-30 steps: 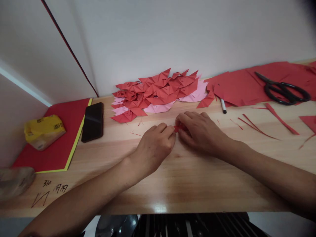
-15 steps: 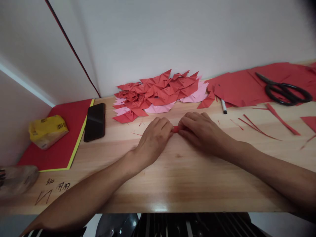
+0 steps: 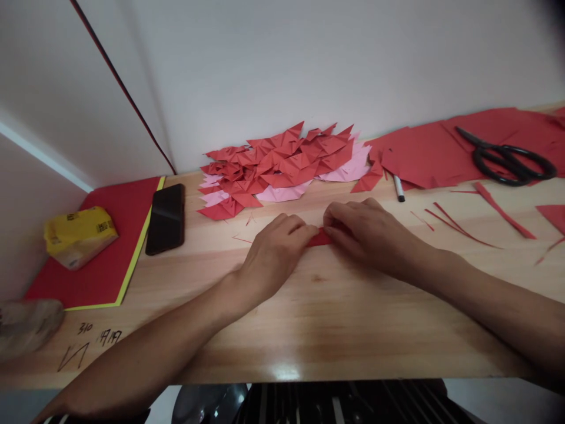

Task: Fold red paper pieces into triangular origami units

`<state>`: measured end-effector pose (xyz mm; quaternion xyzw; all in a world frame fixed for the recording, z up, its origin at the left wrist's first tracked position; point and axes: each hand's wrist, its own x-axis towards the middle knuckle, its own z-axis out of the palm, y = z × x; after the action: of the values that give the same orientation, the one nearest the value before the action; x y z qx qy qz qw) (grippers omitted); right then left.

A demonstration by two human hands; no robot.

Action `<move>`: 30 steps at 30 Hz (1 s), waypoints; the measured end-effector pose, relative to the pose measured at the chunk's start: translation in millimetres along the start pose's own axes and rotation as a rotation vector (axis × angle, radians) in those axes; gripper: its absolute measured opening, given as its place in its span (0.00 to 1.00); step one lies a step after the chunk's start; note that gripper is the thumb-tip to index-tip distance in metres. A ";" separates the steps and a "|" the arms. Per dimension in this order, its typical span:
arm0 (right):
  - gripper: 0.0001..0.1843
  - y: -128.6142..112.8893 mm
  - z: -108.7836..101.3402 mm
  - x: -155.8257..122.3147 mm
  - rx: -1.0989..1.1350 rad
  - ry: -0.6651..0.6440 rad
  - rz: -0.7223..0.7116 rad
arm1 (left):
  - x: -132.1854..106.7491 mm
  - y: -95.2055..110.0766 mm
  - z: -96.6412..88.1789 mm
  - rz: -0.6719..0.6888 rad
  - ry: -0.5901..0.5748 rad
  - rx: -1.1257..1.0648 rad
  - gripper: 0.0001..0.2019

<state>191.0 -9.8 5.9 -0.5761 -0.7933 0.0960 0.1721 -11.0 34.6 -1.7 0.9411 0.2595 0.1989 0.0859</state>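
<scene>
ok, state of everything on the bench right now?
red paper piece, gripped at both ends
left hand, closed on its left end
right hand, closed on its right end
scissors, blades shut
phone, screen dark, face up
folded paper pile, loose heap

Under the fingers, small red folded paper piece (image 3: 321, 238) mostly covered by left hand (image 3: 276, 253) and right hand (image 3: 368, 232); fold shape unreadable. Upper end of white marker pen (image 3: 399, 189) tucked under red paper sheets (image 3: 424, 156), which run off right edge. At left edge, blurred beige lump (image 3: 24, 324), cut off, unidentifiable.
</scene>
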 end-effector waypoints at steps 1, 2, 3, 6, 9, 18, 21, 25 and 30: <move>0.05 0.5 0.5 0.2 -0.017 0.002 -0.003 | -0.4 -0.2 0.7 0.036 -0.005 0.058 0.09; 0.05 0.8 1.0 0.4 -0.034 0.001 -0.007 | -0.7 -0.1 1.0 0.065 -0.014 0.113 0.10; 0.05 1.0 1.5 0.6 -0.051 -0.002 -0.012 | -0.7 0.4 0.9 0.088 -0.026 0.162 0.10; 0.06 1.2 2.3 1.0 -0.092 -0.007 -0.017 | -0.2 3.2 -0.9 0.130 -0.066 0.264 0.10; 0.08 0.3 1.0 0.8 -0.129 0.035 -0.025 | 0.7 6.4 -2.5 0.135 -0.076 0.303 0.10; 0.14 -24.9 -7.7 -12.1 -0.160 0.024 -0.210 | -0.2 10.3 -4.3 0.152 -0.095 0.333 0.08; 0.16 -31.5 -5.8 -18.7 -0.223 0.005 -0.224 | 0.2 13.0 -6.1 0.144 -0.166 0.345 0.08; 0.18 -34.8 -5.1 -24.0 -0.373 -0.010 -0.229 | 1.0 16.0 -7.5 0.128 -0.207 0.348 0.07; 0.15 -34.8 -9.4 -25.9 -0.459 -0.008 -0.206 | -0.5 16.3 -7.2 0.140 -0.202 0.372 0.08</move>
<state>171.1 -45.8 22.6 -0.5159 -0.8494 -0.1026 0.0426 -7.0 20.9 8.9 0.9716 0.2158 0.0580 -0.0776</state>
